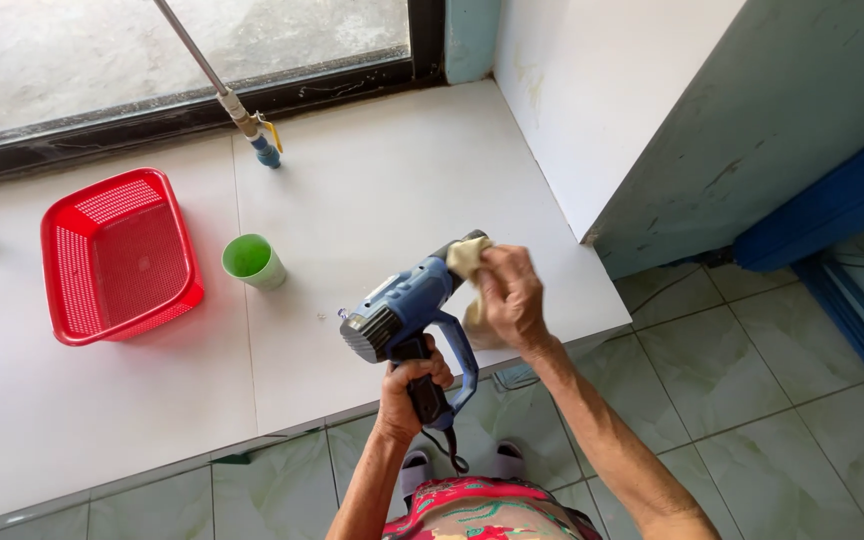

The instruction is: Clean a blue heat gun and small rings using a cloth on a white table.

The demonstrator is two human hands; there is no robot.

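White counter (372, 200) holds a basket (120, 255) and cup (252, 262) at nine o'clock. Left hand (410, 385) grips the heat gun (407, 310); right hand (512, 295) pinches a cloth (467, 257) on its nozzle, so wiping seems underway.

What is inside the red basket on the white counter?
Nothing shows inside the red basket: only its perforated floor and walls. The near wall hides a thin strip of the floor along that edge. The green cup stands beside it, outside.
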